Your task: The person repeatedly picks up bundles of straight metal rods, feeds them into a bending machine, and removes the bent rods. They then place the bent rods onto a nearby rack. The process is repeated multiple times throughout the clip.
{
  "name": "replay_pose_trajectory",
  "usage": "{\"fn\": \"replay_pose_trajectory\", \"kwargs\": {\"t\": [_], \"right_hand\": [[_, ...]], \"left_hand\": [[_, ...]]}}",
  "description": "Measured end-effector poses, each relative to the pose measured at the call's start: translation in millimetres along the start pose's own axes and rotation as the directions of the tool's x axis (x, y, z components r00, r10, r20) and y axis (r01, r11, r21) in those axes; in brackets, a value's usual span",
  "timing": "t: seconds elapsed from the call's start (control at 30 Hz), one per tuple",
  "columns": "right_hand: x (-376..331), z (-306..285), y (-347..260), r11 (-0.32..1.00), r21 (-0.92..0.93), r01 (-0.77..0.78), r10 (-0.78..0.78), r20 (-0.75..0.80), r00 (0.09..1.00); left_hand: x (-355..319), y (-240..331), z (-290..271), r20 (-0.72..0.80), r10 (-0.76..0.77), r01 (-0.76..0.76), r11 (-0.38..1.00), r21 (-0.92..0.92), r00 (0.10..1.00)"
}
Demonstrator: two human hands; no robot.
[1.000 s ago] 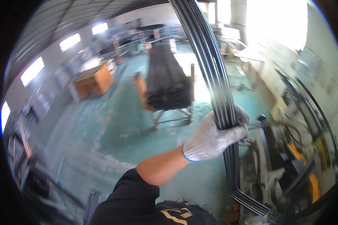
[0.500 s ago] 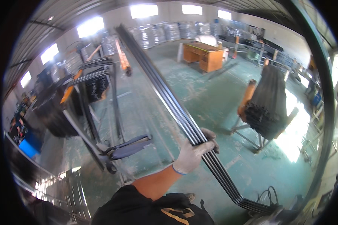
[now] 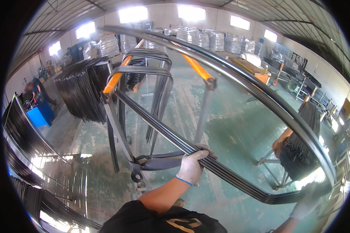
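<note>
My left hand (image 3: 192, 167), in a white glove, is shut on a bundle of long black bent metal tubes (image 3: 159, 130). The bundle runs from the upper left down to a bend at the lower right, then arcs back over the top of the view. At that bend my right hand (image 3: 305, 202), also gloved and blurred, grips the bundle. Just beyond my left hand stands a rack with orange arms (image 3: 116, 75), with more U-shaped black tubes (image 3: 159, 77) hanging on it.
A second rack of black tubes (image 3: 299, 147) stands on the green floor at the right. A large heap of tubes (image 3: 81, 91) hangs at the left. A person bends by a blue cabinet (image 3: 41, 114) far left. Wrapped pallets (image 3: 206, 39) line the back wall.
The view has swung round the hall. The orange-armed rack is now straight ahead and much closer. My left hand has kept its grip on the tube bundle; my right hand has come into view.
</note>
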State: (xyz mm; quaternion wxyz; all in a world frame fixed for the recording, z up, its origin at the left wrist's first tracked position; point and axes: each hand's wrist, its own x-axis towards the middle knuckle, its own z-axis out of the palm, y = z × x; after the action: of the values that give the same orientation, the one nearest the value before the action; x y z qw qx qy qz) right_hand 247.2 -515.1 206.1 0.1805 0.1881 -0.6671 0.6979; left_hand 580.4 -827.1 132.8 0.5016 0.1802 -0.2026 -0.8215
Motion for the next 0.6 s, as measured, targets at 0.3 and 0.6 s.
{"fn": "replay_pose_trajectory", "kwargs": {"t": [0.3, 0.6], "right_hand": [[-45, 303, -226, 0.854, -0.094, 0.512, -0.406, 0.494, 0.769], [-175, 489, -304, 0.328, 0.448, 0.832, -0.813, 0.582, 0.007]], "left_hand": [[123, 120, -120, -0.027, 0.134, -0.137, 0.956, -0.258, 0.991], [187, 186, -274, -0.298, 0.11, -0.224, 0.898, -0.379, 0.948]]}}
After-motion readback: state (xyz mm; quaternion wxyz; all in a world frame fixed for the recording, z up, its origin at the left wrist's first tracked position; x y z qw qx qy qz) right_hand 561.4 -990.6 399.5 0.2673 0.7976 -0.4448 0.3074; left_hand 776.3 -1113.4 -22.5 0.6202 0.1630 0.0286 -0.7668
